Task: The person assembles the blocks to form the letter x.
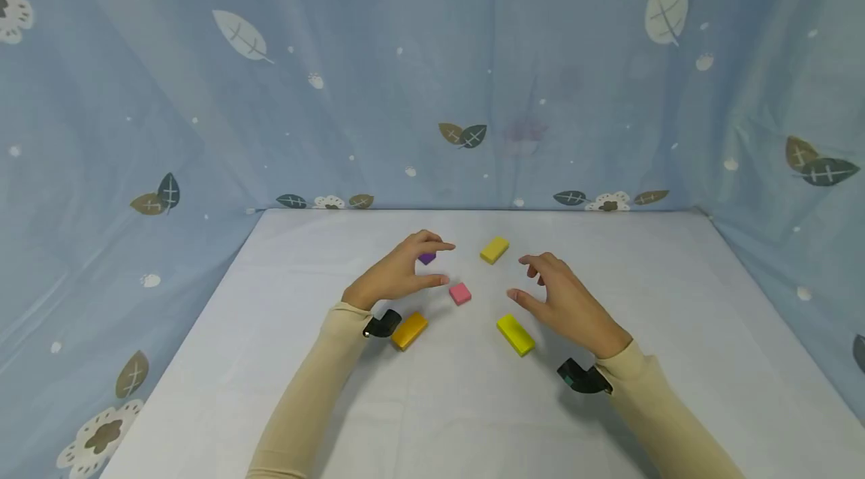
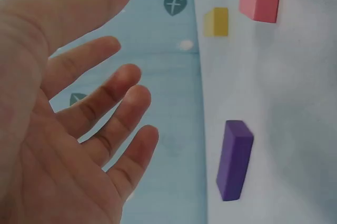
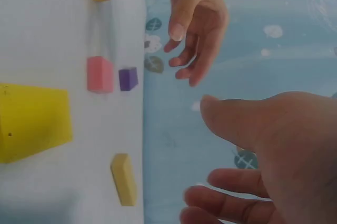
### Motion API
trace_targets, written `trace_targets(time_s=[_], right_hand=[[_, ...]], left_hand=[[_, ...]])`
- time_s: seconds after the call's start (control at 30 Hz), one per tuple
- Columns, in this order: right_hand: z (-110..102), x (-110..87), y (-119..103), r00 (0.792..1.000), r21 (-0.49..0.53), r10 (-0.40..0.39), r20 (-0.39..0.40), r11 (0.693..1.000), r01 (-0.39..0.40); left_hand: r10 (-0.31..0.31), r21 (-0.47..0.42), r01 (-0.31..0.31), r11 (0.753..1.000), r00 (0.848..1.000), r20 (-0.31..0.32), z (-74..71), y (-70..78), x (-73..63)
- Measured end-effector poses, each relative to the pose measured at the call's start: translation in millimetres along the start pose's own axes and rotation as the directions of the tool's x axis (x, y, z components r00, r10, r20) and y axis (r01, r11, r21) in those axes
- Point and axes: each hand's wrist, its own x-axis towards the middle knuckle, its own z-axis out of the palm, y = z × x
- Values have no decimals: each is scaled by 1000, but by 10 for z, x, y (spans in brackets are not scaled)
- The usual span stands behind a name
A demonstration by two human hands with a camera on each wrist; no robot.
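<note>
My left hand (image 1: 397, 269) hovers over the white table with fingers spread and holds nothing. Behind it a purple block (image 1: 427, 258) is partly hidden in the head view; the left wrist view shows that purple block (image 2: 235, 161) whole. Just right of the left thumb lies a small pink block (image 1: 460, 293). An orange block (image 1: 409, 332) sits beside the left wrist. Across from it, my right hand (image 1: 571, 306) is also raised and holds nothing, its fingers loosely bent. A bright yellow block (image 1: 516, 335) lies below the right thumb, and a duller yellow block (image 1: 495, 250) farther back, between the hands.
The white cloth-covered table (image 1: 236, 374) carries the blocks, spaced apart from each other. A blue curtain (image 1: 351, 73) with leaf and flower prints hangs behind and along both sides. Black wrist cameras are strapped on both wrists, near the orange and bright yellow blocks.
</note>
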Motion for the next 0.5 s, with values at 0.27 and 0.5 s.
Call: trace_targets(time_s=[0.27, 0.5], right_hand=[[38, 1, 59, 998, 12, 5, 61, 1000, -5], [95, 29, 70, 986, 26, 25, 164, 999, -30]], left_hand=[[12, -21, -11, 1000, 1000, 16, 78, -77, 75], [8, -34, -7, 999, 1000, 27, 128, -144, 98]])
